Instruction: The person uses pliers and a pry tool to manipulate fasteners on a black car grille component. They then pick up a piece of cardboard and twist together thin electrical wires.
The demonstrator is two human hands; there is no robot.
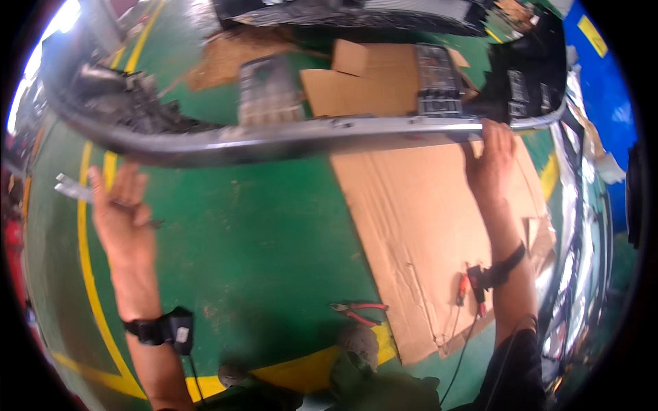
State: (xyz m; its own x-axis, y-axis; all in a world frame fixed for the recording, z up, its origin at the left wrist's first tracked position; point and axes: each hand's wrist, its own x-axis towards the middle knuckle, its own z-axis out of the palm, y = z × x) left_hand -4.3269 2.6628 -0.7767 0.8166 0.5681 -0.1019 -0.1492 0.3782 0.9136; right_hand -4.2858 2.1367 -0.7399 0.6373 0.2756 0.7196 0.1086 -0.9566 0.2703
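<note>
A long curved bumper-like part [288,137] spans the upper view, its rim silver-grey, with dark pieces inside at both ends. My right hand [491,161] is closed on the rim's near edge at the right. My left hand [120,209], blurred, is just below the part's left side, palm up, fingers partly curled round a slim silver tool [72,188] that sticks out leftward. Red-handled pliers [363,306] lie on the green floor beside a cardboard sheet [384,205]. Red and orange screwdrivers [460,291] lie on that cardboard, near my right wrist.
More cardboard [370,82] lies beyond the rim. Another dark part [349,17] is at the top. Yellow lines [86,233] cross the floor. A blue surface [596,96] and silvery wrapped material [576,260] line the right. My shoes [356,346] show at the bottom.
</note>
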